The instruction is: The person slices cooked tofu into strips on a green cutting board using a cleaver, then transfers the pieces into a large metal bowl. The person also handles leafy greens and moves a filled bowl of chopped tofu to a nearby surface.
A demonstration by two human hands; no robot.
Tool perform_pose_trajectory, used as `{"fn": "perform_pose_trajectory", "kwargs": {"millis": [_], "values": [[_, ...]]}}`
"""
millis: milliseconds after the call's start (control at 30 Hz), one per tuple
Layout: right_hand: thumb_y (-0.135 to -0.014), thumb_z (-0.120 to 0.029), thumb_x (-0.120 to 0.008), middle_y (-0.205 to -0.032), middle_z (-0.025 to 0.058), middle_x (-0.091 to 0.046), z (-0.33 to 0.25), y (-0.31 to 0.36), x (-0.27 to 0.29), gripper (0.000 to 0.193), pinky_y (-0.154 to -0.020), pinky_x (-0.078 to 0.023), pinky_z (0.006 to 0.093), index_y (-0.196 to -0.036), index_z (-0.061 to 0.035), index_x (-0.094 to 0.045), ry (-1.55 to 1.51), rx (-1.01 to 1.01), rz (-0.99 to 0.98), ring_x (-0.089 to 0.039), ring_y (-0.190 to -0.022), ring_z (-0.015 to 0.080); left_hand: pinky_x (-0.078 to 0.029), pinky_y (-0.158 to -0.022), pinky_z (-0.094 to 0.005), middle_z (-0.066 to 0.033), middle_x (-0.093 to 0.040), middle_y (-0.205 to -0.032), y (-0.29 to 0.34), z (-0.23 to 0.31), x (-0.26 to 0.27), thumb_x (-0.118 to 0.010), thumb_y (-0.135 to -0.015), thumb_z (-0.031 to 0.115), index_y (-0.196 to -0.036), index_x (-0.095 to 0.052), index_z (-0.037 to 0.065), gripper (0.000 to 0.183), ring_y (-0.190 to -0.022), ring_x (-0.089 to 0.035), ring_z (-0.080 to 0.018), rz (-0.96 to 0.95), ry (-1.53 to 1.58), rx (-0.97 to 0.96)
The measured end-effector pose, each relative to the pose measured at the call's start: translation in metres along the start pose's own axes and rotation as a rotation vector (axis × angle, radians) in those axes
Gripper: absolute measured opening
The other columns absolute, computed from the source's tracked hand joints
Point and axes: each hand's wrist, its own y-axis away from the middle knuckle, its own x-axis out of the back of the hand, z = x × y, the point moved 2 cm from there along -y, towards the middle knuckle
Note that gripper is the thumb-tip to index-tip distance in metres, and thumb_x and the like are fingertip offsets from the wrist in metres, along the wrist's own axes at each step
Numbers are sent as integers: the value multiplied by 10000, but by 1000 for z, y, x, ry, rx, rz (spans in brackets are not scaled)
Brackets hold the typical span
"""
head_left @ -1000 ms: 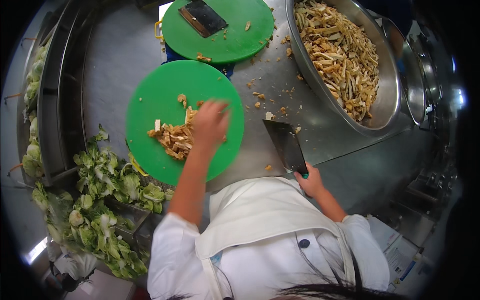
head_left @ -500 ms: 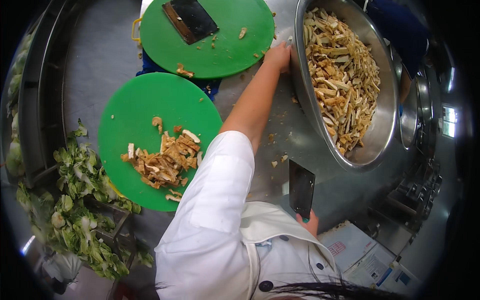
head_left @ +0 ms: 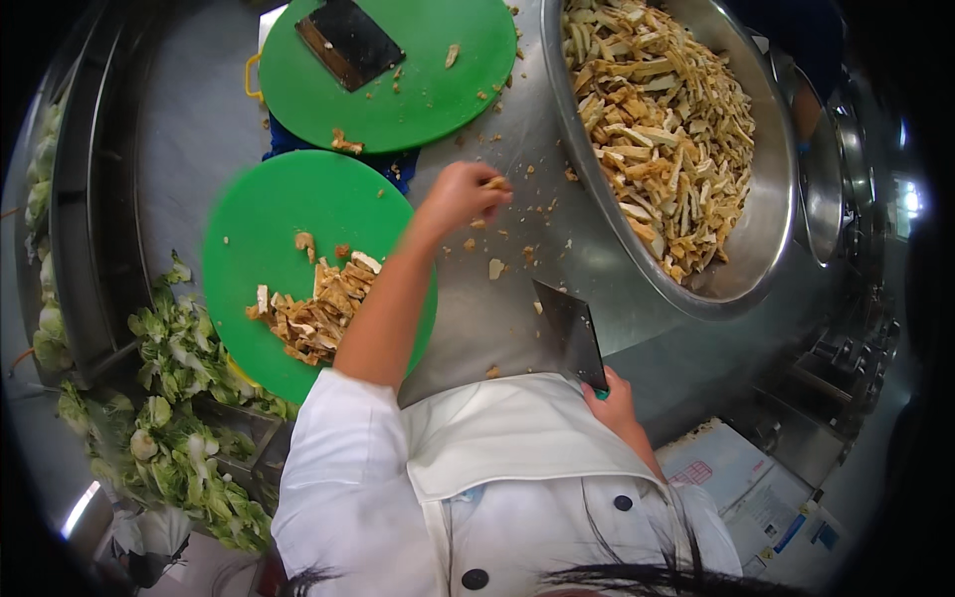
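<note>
My left hand (head_left: 466, 197) is closed in a pinch over the steel table, between the near cutting board and the large bowl. A small tan piece (head_left: 494, 183) shows at its fingertips. In my right hand (head_left: 614, 401), close to my apron, is a cleaver (head_left: 574, 331), gripped by its green handle with the dark blade pointing away from me. Cut brown-edged strips (head_left: 316, 316), which look like fried tofu, lie heaped on the near round green cutting board (head_left: 288, 214). A large steel bowl (head_left: 761, 261) at the right holds many similar strips (head_left: 676, 139).
Another green cutting board (head_left: 438, 99) carries a second cleaver (head_left: 350, 42), with a blue cloth (head_left: 398, 167) beneath. Crumbs dot the steel table (head_left: 468, 328). Leafy greens (head_left: 179, 438) fill the lower left. Cartons (head_left: 731, 488) stand lower right. A dark blue sleeve shows beyond the bowl.
My left hand has drawn back from the bowl's rim toward me and left, now pinching a small piece. The cleaver in my right hand has tilted left. The whole view has shifted slightly.
</note>
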Motion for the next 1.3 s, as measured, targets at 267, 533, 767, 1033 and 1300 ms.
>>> {"fn": "perform_pose_trajectory", "kwargs": {"millis": [267,533,767,1033,1300], "values": [[-738,-145,-682,-709,206,-572,20,-6,-5,245,-583,-452,402,-768,10,-495,-63,68,-4,-565,-692,414,-477,-490,-223,-90,-622,-908,85,137,-25,-689,-789,27,-1045,-621,-6,266,-598,-586,-107,578,209,-853],[-744,-168,-681,-758,227,-573,49,11,12,248,-595,-452,422,-808,13,-523,-46,66,9,-555,-728,438,-488,-804,-369,-143,-522,-1197,49,18,-42,-768,-714,239,-1178,-552,44,548,-937,-586,-257,523,-807,-347],[-757,-179,-682,-830,222,-632,95,15,17,314,-665,-495,393,-979,20,-586,-137,-18,132,-622,-767,389,-454,-776,-430,-104,-573,-1034,73,-77,-128,-695,-768,323,-952,-583,87,320,-962,-545,-315,543,-1200,-553],[-763,-174,-672,-820,217,-634,107,7,25,308,-662,-492,393,-988,18,-585,-270,-120,40,-616,-773,395,-397,-461,-356,-49,-507,-618,55,-69,-88,-644,-834,272,-649,-483,104,297,-513,-497,-230,639,-701,-560],[-762,-183,-667,-833,242,-616,109,6,23,322,-660,-479,408,-980,34,-573,-236,-27,40,-596,-777,413,-421,-773,-320,-55,-561,-814,56,172,-144,-594,-865,225,-730,-576,53,220,-846,-530,-173,699,217,-988]]}}
